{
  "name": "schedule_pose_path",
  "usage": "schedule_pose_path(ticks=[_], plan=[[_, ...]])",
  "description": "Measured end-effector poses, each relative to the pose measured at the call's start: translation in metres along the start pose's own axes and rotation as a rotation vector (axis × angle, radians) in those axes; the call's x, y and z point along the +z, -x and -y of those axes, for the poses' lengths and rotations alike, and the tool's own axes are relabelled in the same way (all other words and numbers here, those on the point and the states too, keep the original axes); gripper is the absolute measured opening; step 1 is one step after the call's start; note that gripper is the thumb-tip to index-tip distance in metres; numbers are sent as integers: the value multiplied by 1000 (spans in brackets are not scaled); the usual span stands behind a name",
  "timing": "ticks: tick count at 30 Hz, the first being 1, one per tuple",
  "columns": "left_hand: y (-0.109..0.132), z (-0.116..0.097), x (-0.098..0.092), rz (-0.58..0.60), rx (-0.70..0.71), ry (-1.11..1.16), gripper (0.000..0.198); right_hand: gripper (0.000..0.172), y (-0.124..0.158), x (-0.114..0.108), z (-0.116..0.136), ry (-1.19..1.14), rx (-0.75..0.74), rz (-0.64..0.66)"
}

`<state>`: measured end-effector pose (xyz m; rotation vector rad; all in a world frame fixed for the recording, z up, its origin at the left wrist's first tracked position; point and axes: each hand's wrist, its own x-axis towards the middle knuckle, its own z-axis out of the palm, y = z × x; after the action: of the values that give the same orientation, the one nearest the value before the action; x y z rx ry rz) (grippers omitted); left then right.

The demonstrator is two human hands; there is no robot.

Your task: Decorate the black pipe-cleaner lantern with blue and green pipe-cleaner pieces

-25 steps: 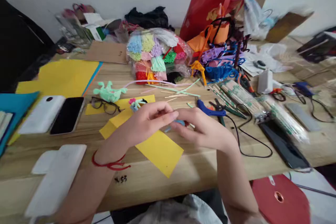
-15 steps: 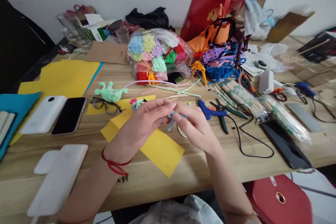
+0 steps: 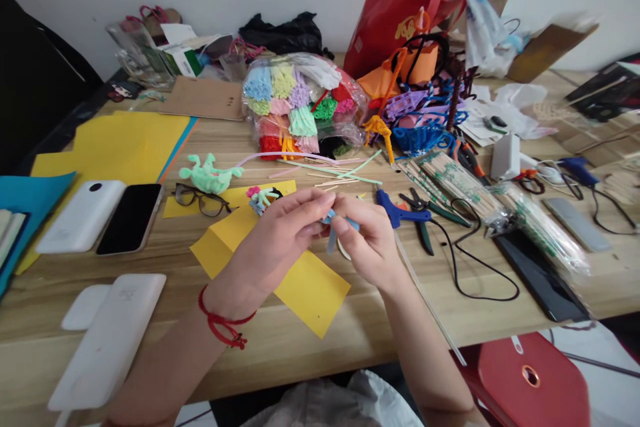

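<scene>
Both hands were held together, fingertips meeting, a light-blue strip pinched between them. On the left hand, thumb and fingers were closed at the strip's far end, contact partly hidden. By the right hand, a second blue section was clamped under the thumb. Whether both were one piece could not be told. Two-sided pinch was probably used so the small, limp-looking part could be steadied from one side and shaped from the other.

Visible tail was pointed back toward the body, slightly left; its long axis ran nearly fore-aft. The clamped section was laid crosswise, toward the right palm.

Below the left hand, a yellow paper strip was laid slantwise. A pale round object was half covered by the right hand. Just beyond right: blue glue gun and pliers, presumably parked there for short reach. A clear rod was seen past the right wrist. Ahead: loose sticks, then bagged fuzzy stems. Beyond the left hand: green fuzzy figure, glasses.
</scene>
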<state>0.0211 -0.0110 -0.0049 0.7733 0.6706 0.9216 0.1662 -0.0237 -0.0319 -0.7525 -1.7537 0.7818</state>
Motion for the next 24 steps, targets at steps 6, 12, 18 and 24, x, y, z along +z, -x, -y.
schedule_pose_path(ticks=[6, 12, 18, 24], plan=[[-7, -3, -9, 13, 32, -15, 24, 25, 5, -3, -6, -72, 139, 48], [-2, -7, -10, -95, 64, -156, 35, 17, 9, -8, -6, -145, 193, 28], [-4, -11, -17, -21, 44, -258, 44, 29, 5, -5, 2, -120, 260, -42], [-2, -23, -21, 60, 118, -349, 45, 31, 0, -5, 5, -72, 219, -97]])
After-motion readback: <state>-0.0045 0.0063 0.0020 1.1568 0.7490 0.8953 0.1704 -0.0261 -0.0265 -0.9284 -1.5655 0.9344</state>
